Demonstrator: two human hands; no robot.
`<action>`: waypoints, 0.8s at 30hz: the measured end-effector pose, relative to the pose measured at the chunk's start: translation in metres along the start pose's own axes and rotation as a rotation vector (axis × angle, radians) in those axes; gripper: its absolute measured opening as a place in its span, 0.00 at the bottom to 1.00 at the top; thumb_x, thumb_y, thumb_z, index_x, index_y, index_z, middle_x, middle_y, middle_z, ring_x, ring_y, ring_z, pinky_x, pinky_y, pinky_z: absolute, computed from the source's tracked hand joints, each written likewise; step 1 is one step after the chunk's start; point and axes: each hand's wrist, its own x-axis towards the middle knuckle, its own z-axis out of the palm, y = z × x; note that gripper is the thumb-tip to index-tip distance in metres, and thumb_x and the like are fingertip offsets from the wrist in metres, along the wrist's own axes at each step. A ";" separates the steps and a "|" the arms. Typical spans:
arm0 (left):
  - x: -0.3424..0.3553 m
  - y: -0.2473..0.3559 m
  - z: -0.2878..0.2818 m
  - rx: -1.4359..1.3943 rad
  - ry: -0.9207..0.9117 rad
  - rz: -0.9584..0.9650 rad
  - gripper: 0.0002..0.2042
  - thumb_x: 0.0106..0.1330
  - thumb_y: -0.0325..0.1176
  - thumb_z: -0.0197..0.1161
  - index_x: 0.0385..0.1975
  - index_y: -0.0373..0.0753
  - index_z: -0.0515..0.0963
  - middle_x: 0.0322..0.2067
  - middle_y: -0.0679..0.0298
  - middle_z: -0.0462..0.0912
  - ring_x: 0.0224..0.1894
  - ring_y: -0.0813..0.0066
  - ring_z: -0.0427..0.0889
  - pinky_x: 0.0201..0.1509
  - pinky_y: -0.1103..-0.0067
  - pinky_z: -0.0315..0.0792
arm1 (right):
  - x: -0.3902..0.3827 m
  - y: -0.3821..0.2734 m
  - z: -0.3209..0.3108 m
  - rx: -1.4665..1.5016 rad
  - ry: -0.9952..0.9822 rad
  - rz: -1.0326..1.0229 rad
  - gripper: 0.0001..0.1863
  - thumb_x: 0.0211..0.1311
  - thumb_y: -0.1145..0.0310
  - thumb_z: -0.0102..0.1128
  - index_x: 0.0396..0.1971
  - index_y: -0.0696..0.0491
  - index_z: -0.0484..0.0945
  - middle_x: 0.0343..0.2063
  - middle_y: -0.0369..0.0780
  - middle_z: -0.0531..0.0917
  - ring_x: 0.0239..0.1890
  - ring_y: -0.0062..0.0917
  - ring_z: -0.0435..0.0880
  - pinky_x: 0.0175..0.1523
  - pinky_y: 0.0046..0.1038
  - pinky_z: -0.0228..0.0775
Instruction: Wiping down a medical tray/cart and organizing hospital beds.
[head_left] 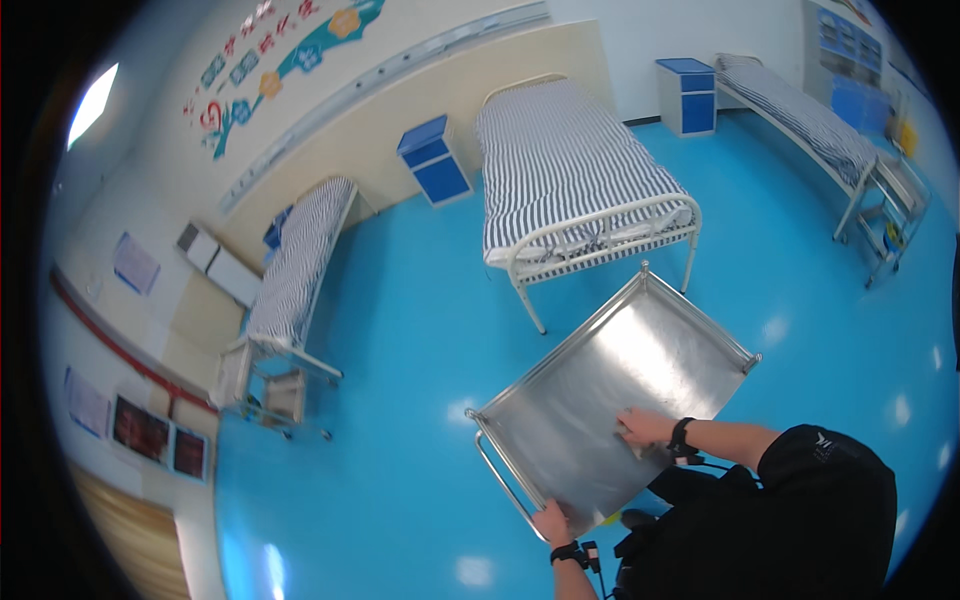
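A stainless steel trolley (pixel 570 390) with a rimmed top and a tubular side handle fills the lower middle of the view. My left hand (pixel 552 520) is closed on its near left corner, by the handle's lower end. My right hand (pixel 640 427) presses a pale cloth (pixel 636 450) onto the steel top, right of centre, with its fingers curled on it; the cloth is mostly hidden beneath the hand. Both wrists wear black straps with small devices.
A white metal bed (pixel 570 160) with striped bedding stands just beyond the trolley, with others left (pixel 305 250) and right (pixel 785 115). Blue-and-white cabinets (pixel 435 160) stand between them. Smaller trolleys (pixel 280 385) are at the side beds' feet. Blue floor (pixel 390 480) surrounds the trolley.
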 end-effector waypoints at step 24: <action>0.048 -0.002 -0.021 -0.263 -0.015 -0.191 0.10 0.52 0.28 0.54 0.12 0.34 0.65 0.05 0.63 0.64 0.03 0.72 0.63 0.05 0.77 0.55 | 0.190 -0.003 -0.039 0.094 0.202 0.089 0.21 0.51 0.61 0.55 0.43 0.51 0.61 0.39 0.54 0.67 0.37 0.50 0.72 0.41 0.40 0.67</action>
